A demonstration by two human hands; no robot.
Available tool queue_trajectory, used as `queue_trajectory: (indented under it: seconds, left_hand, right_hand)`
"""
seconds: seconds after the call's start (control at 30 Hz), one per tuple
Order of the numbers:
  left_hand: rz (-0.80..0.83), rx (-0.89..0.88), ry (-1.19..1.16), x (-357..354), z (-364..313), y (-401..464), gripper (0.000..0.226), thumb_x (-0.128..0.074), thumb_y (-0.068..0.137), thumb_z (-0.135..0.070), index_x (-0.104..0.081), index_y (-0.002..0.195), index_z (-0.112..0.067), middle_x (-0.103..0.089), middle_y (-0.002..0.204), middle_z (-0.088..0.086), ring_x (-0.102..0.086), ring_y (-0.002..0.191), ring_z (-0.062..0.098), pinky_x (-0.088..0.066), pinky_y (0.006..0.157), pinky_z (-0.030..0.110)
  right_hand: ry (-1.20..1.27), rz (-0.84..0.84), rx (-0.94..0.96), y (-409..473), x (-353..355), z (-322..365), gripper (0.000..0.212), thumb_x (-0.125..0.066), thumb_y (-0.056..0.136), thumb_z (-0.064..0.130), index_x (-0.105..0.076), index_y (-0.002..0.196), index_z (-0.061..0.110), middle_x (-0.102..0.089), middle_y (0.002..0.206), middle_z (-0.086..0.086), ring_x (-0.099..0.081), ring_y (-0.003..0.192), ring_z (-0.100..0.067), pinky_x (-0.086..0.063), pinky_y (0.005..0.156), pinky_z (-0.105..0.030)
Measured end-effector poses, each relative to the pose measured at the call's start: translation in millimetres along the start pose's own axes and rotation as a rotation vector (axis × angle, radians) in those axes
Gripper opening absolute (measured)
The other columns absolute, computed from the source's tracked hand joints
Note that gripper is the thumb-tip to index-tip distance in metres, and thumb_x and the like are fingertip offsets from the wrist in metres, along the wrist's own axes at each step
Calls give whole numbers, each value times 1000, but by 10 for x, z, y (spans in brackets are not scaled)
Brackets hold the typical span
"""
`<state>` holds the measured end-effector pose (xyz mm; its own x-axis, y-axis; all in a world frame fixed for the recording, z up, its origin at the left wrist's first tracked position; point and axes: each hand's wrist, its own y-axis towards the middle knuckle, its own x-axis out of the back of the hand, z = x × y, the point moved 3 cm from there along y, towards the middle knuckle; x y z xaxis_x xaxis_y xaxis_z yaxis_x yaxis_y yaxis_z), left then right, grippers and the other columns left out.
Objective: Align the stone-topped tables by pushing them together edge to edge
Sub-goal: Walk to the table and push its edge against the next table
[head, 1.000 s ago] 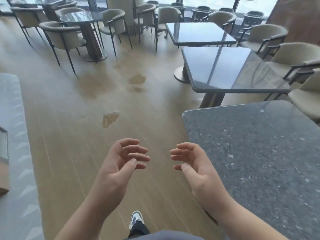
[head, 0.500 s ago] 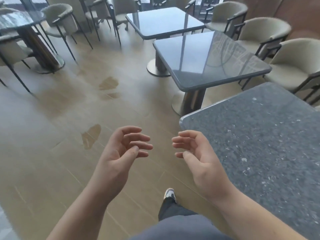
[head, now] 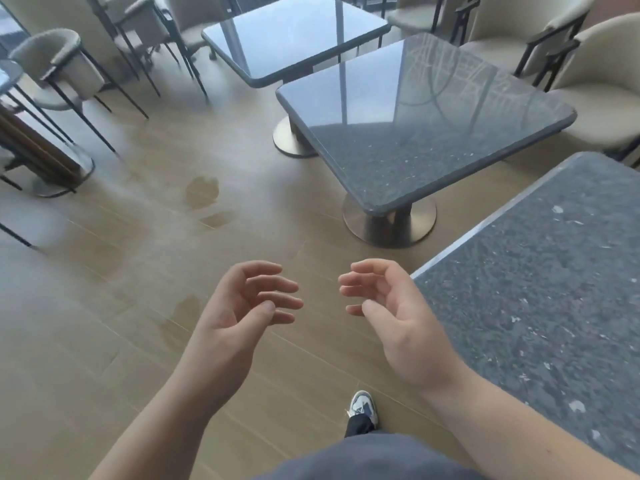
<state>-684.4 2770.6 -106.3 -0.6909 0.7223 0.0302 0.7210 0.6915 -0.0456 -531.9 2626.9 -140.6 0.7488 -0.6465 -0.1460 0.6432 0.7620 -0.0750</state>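
Neither grip holds anything: left hand [head: 239, 320] and right hand [head: 401, 320] hover loosely curled above the wooden floor [head: 104, 323], seemingly readying to push the near speckled grey stone tabletop [head: 540, 292] toward the separated glossy one [head: 415, 123].

1. We hold our left hand [head: 239, 317] and right hand [head: 398, 313] up, fingers curled, both empty.
2. The nearest stone table [head: 547, 306] sits beside our right hand (a floor gap separates it from the middle table [head: 415, 129]).
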Motion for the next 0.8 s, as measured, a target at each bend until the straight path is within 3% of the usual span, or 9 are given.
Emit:
queue_trajectory:
  seconds: [0.27, 0.43, 0.63, 0.8]
  left_hand:
    - [174, 48, -48, -158, 82, 1313, 36, -42, 98, 17, -56, 120, -7, -73, 101, 9, -71, 93, 33, -60, 82, 39]
    - [370, 30, -91, -262, 79, 2205, 34, -49, 87, -2, -57, 120, -7, -72, 101, 10, -71, 93, 34, -60, 80, 38]
    - [653, 73, -44, -435, 29, 3309, 37, -48, 82, -3, -58, 118, -8, -72, 101, 9, -71, 93, 32, -59, 80, 37]
    - [943, 179, 31, -981, 170, 3767, 36, -48, 83, -1, -58, 118, -8, -73, 101, 6, -71, 93, 28, -59, 80, 34]
  right_hand:
    - [-41, -185, 7, 863, 228, 113, 41, -42, 83, 4, -57, 119, 17, -69, 112, -2, -65, 109, -17, -55, 92, -37]
    - [-29, -381, 48, 1378, 255, 90, 41, -42, 83, 3, -57, 117, 18, -69, 111, -1, -65, 107, -16, -56, 91, -37]
    - [14, -645, 73, 1964, 91, 74, 40, -42, 84, 3, -57, 118, 19, -69, 111, 0, -66, 106, -17, -55, 90, -36]
    - [64, -954, 74, 1956, 167, -18, 39, -43, 85, 4, -57, 118, 18, -70, 112, -1, -66, 108, -19, -56, 91, -39]
